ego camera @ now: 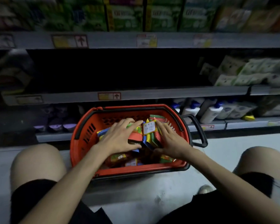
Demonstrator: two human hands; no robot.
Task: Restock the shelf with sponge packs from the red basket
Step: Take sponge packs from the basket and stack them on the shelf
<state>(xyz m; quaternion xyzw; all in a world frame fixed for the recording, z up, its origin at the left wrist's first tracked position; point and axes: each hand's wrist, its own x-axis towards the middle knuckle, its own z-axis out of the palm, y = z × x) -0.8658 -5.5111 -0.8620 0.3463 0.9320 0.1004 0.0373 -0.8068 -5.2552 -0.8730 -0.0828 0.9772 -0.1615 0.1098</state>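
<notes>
A red basket [81, 143] stands on the floor between my knees, filled with several colourful sponge packs [120, 157]. Both hands are inside it. My left hand [120, 136] lies spread over a bunch of packs from the left, its fingers lightly bent over them. My right hand [170, 139] presses the same bunch [149, 135] from the right, fingers nearly straight. One pack in the bunch shows a white label. The middle shelf [168, 92] behind the basket is dark and mostly bare in its centre.
Green boxes [124, 15] fill the top shelf. White and green packs [249, 71] lie on the middle shelf at the right, dark items at its left. White bottles with blue caps [210, 110] stand on the bottom shelf. The basket's black handle [199, 130] sticks out to the right.
</notes>
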